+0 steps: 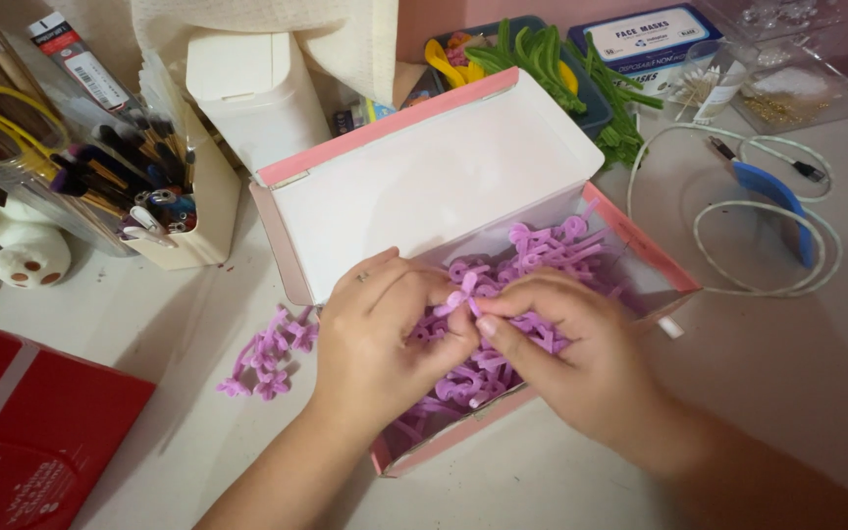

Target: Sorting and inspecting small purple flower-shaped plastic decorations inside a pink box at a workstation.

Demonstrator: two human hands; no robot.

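Observation:
An open pink box (652,257) with a white raised lid (424,177) sits in the middle of the white table and is full of purple pipe-cleaner flowers (542,250). Both hands hover over the box. My left hand (385,339) and my right hand (566,353) pinch one small purple flower piece (461,300) between their fingertips, just above the pile. A small bunch of finished purple flowers (269,353) lies on the table to the left of the box.
A pen holder with pens and yellow scissors (100,147) stands at the back left, a red box (22,432) at the front left. Green pipe cleaners (561,69) lie in a blue tray behind. A white cable (768,211) coils at the right.

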